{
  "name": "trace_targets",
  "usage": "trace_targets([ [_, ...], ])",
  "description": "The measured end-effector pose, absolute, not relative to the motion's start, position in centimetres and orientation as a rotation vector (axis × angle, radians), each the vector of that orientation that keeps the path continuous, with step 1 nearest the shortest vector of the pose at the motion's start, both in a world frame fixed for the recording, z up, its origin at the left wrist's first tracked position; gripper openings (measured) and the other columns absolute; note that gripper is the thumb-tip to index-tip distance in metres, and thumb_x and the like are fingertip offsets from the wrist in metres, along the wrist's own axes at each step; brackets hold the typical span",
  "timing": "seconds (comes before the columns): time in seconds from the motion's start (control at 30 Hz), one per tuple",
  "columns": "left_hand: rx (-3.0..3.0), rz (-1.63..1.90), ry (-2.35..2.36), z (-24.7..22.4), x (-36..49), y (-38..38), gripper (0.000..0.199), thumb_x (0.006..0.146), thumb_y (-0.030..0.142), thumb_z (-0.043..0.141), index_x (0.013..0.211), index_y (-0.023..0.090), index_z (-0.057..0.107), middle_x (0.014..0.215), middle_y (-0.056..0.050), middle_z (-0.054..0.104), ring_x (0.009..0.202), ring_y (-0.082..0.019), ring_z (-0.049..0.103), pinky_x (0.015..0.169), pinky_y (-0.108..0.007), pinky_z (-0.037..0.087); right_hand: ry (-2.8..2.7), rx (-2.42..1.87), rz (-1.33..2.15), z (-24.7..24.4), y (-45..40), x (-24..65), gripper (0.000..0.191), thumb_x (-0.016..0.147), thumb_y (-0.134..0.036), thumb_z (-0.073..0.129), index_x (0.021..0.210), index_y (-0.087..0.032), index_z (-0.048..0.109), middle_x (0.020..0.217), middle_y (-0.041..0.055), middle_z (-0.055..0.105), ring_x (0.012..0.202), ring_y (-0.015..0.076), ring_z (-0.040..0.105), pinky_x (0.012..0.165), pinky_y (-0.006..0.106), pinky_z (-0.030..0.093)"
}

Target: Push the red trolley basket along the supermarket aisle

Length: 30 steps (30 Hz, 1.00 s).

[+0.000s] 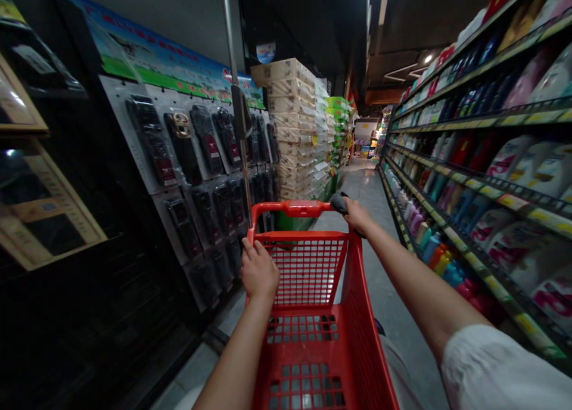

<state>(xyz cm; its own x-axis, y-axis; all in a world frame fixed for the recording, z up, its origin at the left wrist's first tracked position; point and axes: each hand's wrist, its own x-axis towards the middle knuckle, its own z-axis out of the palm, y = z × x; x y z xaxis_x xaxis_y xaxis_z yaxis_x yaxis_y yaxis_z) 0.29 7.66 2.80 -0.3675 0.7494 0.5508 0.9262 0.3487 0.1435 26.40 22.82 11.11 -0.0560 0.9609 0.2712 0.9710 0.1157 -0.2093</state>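
A red plastic shopping cart (364, 320) with grid panels stretches out in front of me. My left hand (260, 271) is closed over its left rim, just below the upper corner. At the far right corner, my right hand (356, 216) wraps around the frame beside a dark grey grip (338, 204). The red crossbar (299, 208) spans the far end between the two corners. A thin metal pole (230, 34) with a dark fitting (242, 111) rises from the left corner, close to my left hand. The undersides of my fingers are hidden.
Packaged belts (205, 139) hang on a display board at left, near boxed goods (49, 219). Beyond them stand stacked wrapped packs (292, 130) and green packs (339, 121). Shelves of bottles (513, 160) line the right side. The grey floor aisle (366, 189) runs ahead between them.
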Motion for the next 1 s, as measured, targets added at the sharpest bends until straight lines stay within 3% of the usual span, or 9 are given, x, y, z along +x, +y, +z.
trace_targets([
  [0.17,-1.503,-0.649,-2.236,3.0,0.2,7.3,0.060,0.089,0.025,0.052,0.143,0.001,0.049,0.155,-0.030,0.034,0.125,-0.037,0.055,0.097,-0.044,0.053,-1.777,-2.036,0.021,11.1,24.2,24.2,0.052,0.092,-0.020,0.042,0.144,-0.020,0.044,0.125,0.0188,0.063,0.112,0.0305,0.065,0.088,0.039,0.050],
  [0.33,-1.520,-0.705,-2.254,2.8,0.0,7.2,0.061,0.087,0.027,0.053,0.144,0.004,0.049,0.156,-0.028,0.033,0.126,-0.037,0.054,0.097,-0.045,0.053,-1.968,-1.933,0.052,12.7,26.0,21.0,0.048,0.090,-0.030,0.044,0.136,-0.024,0.054,0.126,0.0155,0.066,0.115,0.0332,0.064,0.092,0.047,0.049],
  [0.47,-1.537,-0.717,-2.277,2.8,0.2,7.2,0.063,0.086,0.029,0.055,0.143,0.003,0.050,0.156,-0.030,0.031,0.127,-0.039,0.053,0.098,-0.046,0.052,-2.106,-1.836,0.114,13.4,26.9,17.3,0.056,0.093,-0.047,0.041,0.145,-0.028,0.045,0.128,0.0128,0.066,0.113,0.0310,0.065,0.090,0.044,0.050],
  [0.6,-1.530,-0.717,-2.273,2.8,0.3,7.1,0.062,0.086,0.030,0.055,0.142,0.004,0.051,0.156,-0.030,0.032,0.124,-0.039,0.055,0.095,-0.047,0.053,-2.243,-1.665,-0.078,13.2,25.9,13.7,0.065,0.091,-0.066,0.041,0.149,-0.037,0.041,0.130,0.0104,0.064,0.114,0.0301,0.063,0.090,0.041,0.049],
  [0.77,-1.526,-0.711,-2.241,2.5,0.0,7.2,0.061,0.085,0.029,0.055,0.141,0.004,0.053,0.156,-0.029,0.034,0.123,-0.038,0.056,0.097,-0.046,0.052,-2.408,-1.314,-0.304,12.7,23.9,11.2,0.045,0.094,-0.048,0.050,0.139,-0.041,0.054,0.125,0.0062,0.064,0.114,0.0266,0.060,0.092,0.036,0.045],
  [1.0,-1.551,-0.705,-2.226,2.7,-0.3,7.1,0.058,0.087,0.024,0.052,0.140,0.002,0.053,0.156,-0.028,0.035,0.125,-0.036,0.056,0.100,-0.043,0.051,-2.566,-1.120,-0.283,13.1,23.7,14.6,0.044,0.094,-0.028,0.056,0.136,-0.037,0.058,0.123,0.0031,0.064,0.115,0.0231,0.057,0.097,0.031,0.040],
])
